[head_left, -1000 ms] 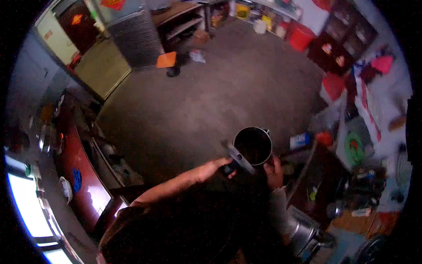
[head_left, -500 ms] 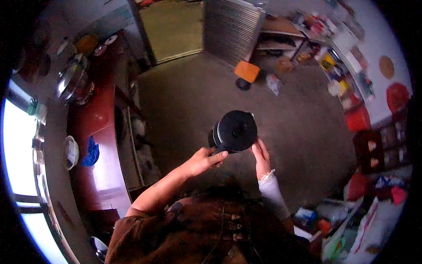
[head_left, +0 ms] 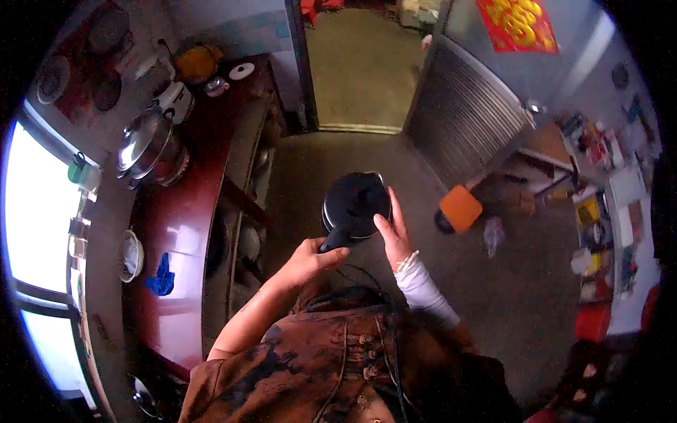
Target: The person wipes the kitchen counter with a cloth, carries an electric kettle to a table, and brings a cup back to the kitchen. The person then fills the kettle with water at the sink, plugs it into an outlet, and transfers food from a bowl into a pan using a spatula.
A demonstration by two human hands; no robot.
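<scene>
A kettle [head_left: 355, 204] with a black lid, closed on top, is held in front of my body above the floor. My left hand [head_left: 319, 258] is wrapped round its black handle, the thumb along the top. The right hand [head_left: 395, 229] supports the kettle's right side, with the thumb at the lid's edge. A white sleeve covers my right forearm.
On the left, a red counter [head_left: 185, 236] bears a steamer pot [head_left: 147, 144], a white bowl [head_left: 132, 256] and a blue cloth [head_left: 161, 276]. Ahead is an open doorway [head_left: 360, 77] beside a ribbed door [head_left: 465, 106]. An orange stool [head_left: 461, 209] stands right.
The view has turned left, towards the counter and doorway. The kettle, open a second ago, now has its lid shut. My right thumb has moved onto the lid's edge.
</scene>
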